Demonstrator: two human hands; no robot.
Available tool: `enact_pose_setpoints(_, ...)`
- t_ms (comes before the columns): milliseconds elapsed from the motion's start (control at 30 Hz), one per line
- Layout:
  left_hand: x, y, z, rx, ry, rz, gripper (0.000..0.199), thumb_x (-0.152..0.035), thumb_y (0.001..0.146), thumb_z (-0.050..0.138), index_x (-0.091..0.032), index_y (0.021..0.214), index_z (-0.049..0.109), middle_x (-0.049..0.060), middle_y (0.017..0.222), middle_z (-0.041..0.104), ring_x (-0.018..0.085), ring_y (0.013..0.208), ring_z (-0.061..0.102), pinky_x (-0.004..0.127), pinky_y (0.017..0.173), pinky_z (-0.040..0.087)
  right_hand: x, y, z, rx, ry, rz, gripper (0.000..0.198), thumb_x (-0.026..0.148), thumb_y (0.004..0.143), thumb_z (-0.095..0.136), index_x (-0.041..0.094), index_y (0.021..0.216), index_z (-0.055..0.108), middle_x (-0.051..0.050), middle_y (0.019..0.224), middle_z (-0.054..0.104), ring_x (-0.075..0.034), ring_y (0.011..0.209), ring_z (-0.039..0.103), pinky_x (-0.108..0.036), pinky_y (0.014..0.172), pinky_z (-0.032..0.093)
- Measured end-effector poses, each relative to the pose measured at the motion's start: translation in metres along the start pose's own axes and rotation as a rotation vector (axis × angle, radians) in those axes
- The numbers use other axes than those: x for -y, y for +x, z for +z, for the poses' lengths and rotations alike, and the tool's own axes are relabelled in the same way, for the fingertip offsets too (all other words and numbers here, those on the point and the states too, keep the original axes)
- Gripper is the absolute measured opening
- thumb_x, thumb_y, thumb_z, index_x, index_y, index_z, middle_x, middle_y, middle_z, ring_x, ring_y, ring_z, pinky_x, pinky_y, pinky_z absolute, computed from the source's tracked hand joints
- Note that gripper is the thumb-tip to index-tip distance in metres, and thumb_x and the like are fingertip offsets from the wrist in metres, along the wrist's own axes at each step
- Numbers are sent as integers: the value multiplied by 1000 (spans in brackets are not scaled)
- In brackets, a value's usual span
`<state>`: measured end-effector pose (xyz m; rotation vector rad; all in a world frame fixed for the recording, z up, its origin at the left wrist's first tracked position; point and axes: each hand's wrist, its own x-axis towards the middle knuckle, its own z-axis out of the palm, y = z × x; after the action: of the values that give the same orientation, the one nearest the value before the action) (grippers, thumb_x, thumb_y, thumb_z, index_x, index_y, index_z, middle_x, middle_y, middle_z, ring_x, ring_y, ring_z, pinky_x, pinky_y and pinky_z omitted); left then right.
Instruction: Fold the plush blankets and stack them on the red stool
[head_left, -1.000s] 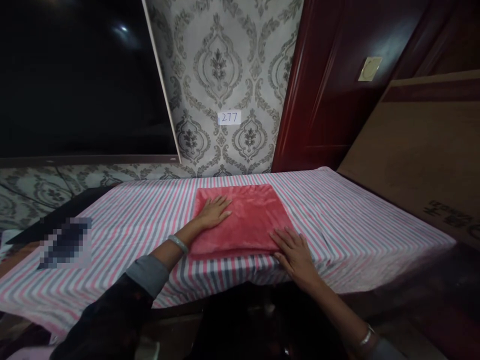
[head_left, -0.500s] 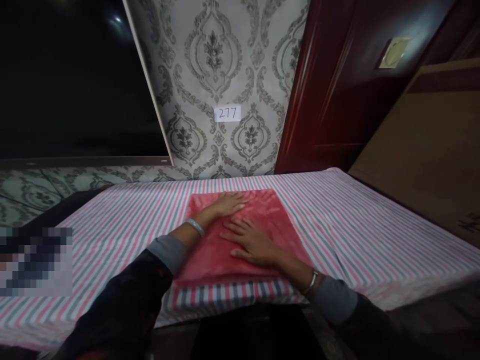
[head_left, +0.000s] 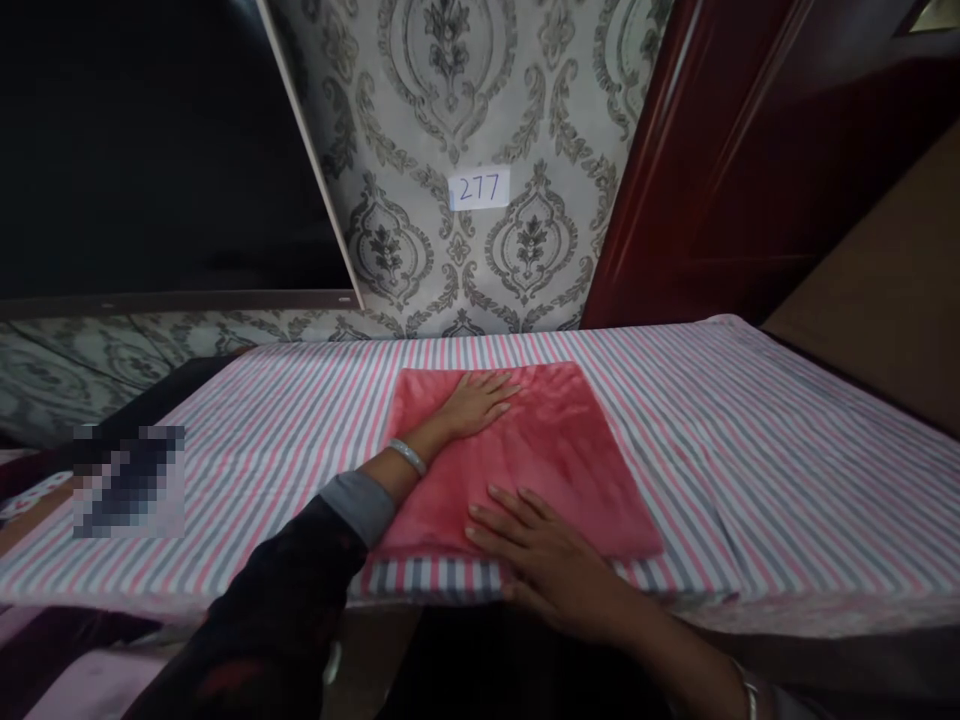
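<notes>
A pink-red plush cloth (head_left: 555,450), folded into a flat, roughly square shape, lies on the striped tablecloth (head_left: 315,420). My left hand (head_left: 476,404) rests flat on its far left part, fingers stretched out toward the right. Over the cloth's near edge is my right hand (head_left: 551,565), its fingers spread and the fingertips on the plush. The right thumb reaches past the near edge. Neither hand grips anything. Each wrist wears a silver bangle.
Behind the table stands a patterned wall with a paper label (head_left: 479,188) reading 277. A large dark screen (head_left: 165,150) is at the left, a dark red wooden panel (head_left: 697,190) at the right. A brown cardboard sheet (head_left: 892,290) leans beyond the table's right side.
My right hand has slid toward me, from the cloth's middle to its near edge. The left hand stays on the far left part. The camera view has shifted a little.
</notes>
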<state>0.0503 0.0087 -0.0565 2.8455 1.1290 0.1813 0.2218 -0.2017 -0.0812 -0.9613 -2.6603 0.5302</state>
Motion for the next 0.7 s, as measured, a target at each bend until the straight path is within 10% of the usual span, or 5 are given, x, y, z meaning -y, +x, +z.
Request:
enact_pose_setpoints(267,4,-17,-16,39,-76,-19,60,-54,102,25,-31,158,24,4,168,19,24,155,13,52,124,7,19,-9,-16,47,23,15,66,53,101,47,35,159,22,-1,165,24,-23,154,16,-51,125,17)
enact_pose_setpoints(500,43,-69,-51,2,-79,-244,60,-48,103,27,-26,158,24,5,166,24,25,155,13,56,123,7,19,78,-50,17,-57,-135,61,53,102,45,24,155,37,-7,164,28,-25,153,20,-48,125,15)
enact_pose_setpoints(700,59,-79,-18,9,-30,-288,55,-43,103,28,-28,156,32,5,166,23,26,154,16,57,123,10,0,128,-17,84,-110,-190,62,52,103,42,22,156,33,-7,165,26,-25,154,16,-49,126,10)
